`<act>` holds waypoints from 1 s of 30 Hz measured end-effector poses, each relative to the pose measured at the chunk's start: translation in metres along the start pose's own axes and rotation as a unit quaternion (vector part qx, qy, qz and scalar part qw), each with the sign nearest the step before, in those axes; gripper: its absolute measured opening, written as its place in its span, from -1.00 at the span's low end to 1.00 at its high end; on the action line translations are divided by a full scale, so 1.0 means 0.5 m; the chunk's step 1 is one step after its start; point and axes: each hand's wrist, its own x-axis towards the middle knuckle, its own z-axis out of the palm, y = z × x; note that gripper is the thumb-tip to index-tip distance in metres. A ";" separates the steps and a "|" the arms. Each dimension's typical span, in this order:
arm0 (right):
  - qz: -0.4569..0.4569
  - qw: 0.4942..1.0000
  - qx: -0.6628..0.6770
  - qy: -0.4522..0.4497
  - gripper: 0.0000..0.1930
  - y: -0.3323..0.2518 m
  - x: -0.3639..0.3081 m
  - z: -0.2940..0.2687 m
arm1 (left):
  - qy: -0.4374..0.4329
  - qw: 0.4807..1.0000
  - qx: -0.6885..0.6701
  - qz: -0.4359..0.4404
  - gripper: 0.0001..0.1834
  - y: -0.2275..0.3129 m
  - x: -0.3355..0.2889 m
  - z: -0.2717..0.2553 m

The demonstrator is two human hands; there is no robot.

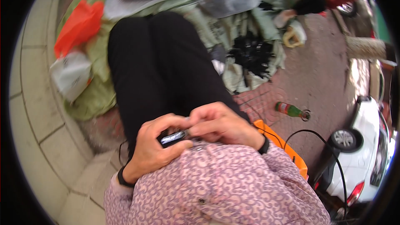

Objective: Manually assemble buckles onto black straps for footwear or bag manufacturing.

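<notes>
At waist height, dark object (172,138) gripped by left fingers (170,121), right fingers (205,127) pinched alongside

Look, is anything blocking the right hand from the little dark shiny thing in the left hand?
Nothing visible. The right hand is close by one end of the little dark shiny thing, which the left hand holds; whether the right hand touches it is unclear.
</notes>
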 end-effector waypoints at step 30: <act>-0.117 0.972 -0.198 -0.057 -0.89 -0.048 -0.046 0.043 | 0.008 0.991 -0.130 -0.014 -0.89 0.053 0.010 -0.003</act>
